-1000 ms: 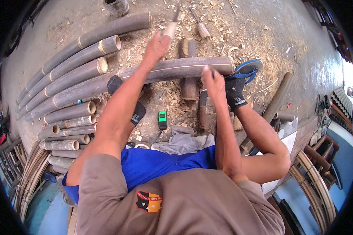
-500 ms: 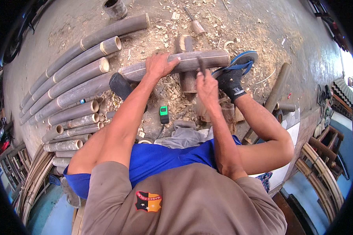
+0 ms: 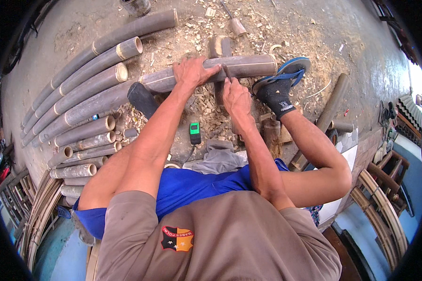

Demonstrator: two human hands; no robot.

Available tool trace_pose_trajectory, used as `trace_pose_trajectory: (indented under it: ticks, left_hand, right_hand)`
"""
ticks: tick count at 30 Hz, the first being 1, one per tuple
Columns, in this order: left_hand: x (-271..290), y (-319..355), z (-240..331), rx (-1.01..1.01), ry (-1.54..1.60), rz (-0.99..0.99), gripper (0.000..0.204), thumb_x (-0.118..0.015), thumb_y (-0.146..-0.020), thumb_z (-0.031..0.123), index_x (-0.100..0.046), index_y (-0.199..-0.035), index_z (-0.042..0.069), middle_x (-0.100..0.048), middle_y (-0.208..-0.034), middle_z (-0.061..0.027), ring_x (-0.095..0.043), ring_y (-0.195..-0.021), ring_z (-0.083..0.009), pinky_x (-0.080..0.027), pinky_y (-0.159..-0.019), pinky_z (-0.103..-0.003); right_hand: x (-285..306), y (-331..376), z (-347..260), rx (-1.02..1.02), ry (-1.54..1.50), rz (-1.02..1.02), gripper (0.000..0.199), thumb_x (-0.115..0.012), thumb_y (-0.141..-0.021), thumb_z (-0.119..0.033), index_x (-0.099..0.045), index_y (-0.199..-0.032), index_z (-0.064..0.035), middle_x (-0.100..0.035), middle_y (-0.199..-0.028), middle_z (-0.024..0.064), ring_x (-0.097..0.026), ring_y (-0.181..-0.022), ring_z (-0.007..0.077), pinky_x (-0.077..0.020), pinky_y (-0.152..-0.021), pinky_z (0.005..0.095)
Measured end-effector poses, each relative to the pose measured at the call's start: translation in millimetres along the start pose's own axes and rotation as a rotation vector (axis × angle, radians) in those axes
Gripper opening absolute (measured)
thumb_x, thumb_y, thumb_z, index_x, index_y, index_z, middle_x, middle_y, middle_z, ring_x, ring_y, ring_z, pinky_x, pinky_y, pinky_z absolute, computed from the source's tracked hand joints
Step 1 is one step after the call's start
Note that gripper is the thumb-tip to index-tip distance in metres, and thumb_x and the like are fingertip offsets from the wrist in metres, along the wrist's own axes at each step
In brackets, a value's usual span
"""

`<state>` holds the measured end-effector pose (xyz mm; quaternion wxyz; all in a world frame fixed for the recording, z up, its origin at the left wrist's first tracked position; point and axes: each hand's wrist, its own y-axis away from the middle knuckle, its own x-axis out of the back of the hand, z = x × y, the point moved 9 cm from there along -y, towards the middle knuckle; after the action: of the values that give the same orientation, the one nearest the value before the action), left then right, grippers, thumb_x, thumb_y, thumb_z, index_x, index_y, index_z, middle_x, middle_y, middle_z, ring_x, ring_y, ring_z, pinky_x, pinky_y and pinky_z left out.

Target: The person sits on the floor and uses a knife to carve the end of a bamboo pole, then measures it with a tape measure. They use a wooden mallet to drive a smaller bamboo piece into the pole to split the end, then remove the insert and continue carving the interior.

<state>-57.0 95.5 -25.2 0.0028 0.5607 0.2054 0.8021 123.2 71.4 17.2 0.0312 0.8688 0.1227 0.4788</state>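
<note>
Across the upper centre, the left hand (image 3: 191, 72) presses flat on the long grey-brown bamboo pole (image 3: 248, 65) while the right hand (image 3: 236, 96) grips a thin dark blade (image 3: 227, 71) against it, chips scattered below, carving seemingly midway.

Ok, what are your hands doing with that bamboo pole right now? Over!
Left hand pressed flat on bamboo pole. Right hand grips a thin blade against it. Pole lies across a wooden block, sandalled foot at its end.

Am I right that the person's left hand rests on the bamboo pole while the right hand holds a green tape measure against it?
Not quite: the head view shows the right hand gripping a thin dark tool, not a tape measure. The left hand does rest on the bamboo pole.
</note>
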Motion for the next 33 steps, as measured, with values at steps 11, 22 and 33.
trace_pose_trajectory:
  ticks: [11,22,33]
  left_hand:
    - [-1.1,-1.2,-4.6,0.011,0.038,0.018,0.080,-0.056,-0.083,0.082,-0.072,-0.131,0.020,-0.072,-0.128,-0.0127,-0.061,-0.128,-0.0333,-0.043,-0.101,-0.059]
    - [3.6,5.1,9.1,0.012,0.056,-0.034,0.081,-0.056,-0.085,0.081,-0.069,-0.135,0.019,-0.069,-0.134,-0.0117,-0.056,-0.134,-0.0327,-0.037,-0.109,-0.061]
    - [75.2,-6.6,-116.9,-0.336,-0.314,-0.297,0.074,-0.070,-0.087,0.065,-0.062,-0.140,0.013,-0.067,-0.128,-0.0227,-0.063,-0.121,-0.0419,-0.051,-0.100,-0.054]
  right_hand:
    - [-2.5,24.2,16.3,-0.009,0.108,-0.150,0.035,-0.052,-0.105,-0.029,-0.064,-0.095,0.0015,-0.068,-0.080,0.0345,-0.069,-0.081,0.0537,-0.0541,-0.073,0.0623]
    - [0.1,0.7,7.6,-0.001,0.085,-0.043,0.038,-0.052,-0.105,-0.033,-0.065,-0.094,0.0009,-0.069,-0.081,0.0334,-0.069,-0.082,0.0533,-0.0551,-0.075,0.0612]
    - [-77.2,101.6,59.6,0.154,0.091,-0.350,0.030,-0.059,-0.100,-0.029,-0.062,-0.099,0.0003,-0.069,-0.086,0.0335,-0.067,-0.082,0.0538,-0.0533,-0.073,0.0627]
